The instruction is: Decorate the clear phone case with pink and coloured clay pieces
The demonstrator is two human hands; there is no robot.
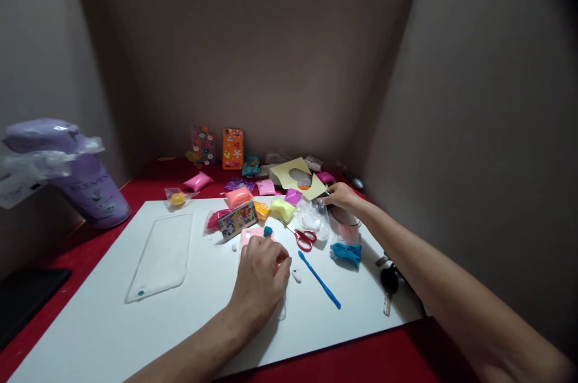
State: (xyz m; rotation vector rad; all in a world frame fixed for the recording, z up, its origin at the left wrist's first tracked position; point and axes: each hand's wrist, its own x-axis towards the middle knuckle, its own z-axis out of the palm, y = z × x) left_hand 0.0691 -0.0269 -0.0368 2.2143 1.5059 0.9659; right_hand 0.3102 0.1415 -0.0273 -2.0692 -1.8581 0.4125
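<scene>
My left hand (262, 268) rests over a pink phone case (251, 232) on the white board, its fingers curled and partly hidden. A small teal lump (268, 230) shows just past the knuckles. To the right of this hand lie a small white piece (296, 274) with a dark spot and a blue modelling stick (320, 280). My right hand (343, 197) reaches to the back right, fingers closed at a small dark thing beside the yellow paper (293, 177) and a clear bag with white clay (313, 217). What its fingertips grip is too small to name.
Red-handled scissors (306, 241), a blue packet (345, 253) and keys (389, 283) are on the right. A clear phone case (161, 256) lies left. Coloured clay packets (238, 197) and a printed box (237, 220) crowd the middle back. A purple wrapped bottle (94, 190) stands far left.
</scene>
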